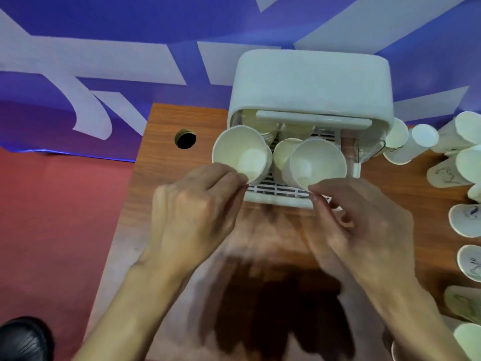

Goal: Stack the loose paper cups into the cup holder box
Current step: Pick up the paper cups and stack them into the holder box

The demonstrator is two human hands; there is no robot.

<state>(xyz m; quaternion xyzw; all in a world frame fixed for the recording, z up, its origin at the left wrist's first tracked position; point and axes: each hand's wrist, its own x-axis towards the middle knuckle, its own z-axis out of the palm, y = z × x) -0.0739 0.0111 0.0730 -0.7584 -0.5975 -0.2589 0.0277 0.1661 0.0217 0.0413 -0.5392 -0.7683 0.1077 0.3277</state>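
While both hands work at the open front of the white cup holder box, each pinches the near rim of one paper cup between thumb and fingertips. The left hand holds the left cup, mouth tilted up toward the camera, at the box's front left corner. The right hand holds the right cup the same way, just over the slotted tray that forms the box floor. Between and behind these two, a third cup sits inside the box, partly hidden by the right cup, and more cups show dimly further in beneath the raised lid handle.

The box stands on a wooden table with a round cable hole to the left of it. To the right, loose paper cups lie scattered along the table edge, some on their sides, some bearing ink drawings; two rest just beside the box's right wall. A dark shoe shows at the lower left on the red floor.
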